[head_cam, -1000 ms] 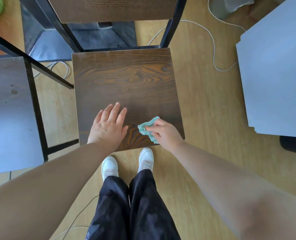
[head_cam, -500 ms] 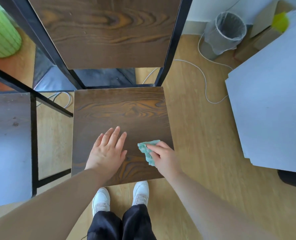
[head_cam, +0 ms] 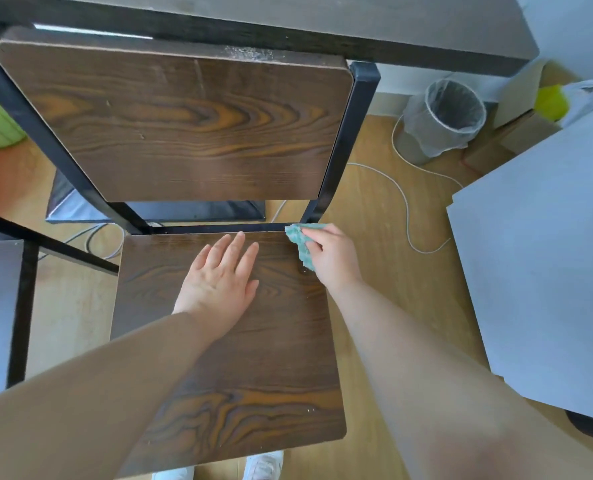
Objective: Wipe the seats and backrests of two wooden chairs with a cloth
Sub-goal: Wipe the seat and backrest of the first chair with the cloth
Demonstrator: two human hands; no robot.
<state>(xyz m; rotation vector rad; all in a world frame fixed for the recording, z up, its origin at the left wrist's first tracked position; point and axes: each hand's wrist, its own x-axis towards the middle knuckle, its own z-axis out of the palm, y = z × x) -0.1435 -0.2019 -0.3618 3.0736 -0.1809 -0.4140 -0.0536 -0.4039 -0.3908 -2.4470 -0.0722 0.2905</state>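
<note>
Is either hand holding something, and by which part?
The right hand holds the cloth, fingers curled over its right side, at the seat's far right corner. The left hand lies flat on the seat, holding nothing.

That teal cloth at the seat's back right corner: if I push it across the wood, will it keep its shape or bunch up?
Likely floppy: the cloth is crumpled and folds under the right hand, so it should bunch unless pressed flat. Probably light, since fingers alone pin it. The seat looks smooth, so it should slide easily.
</note>
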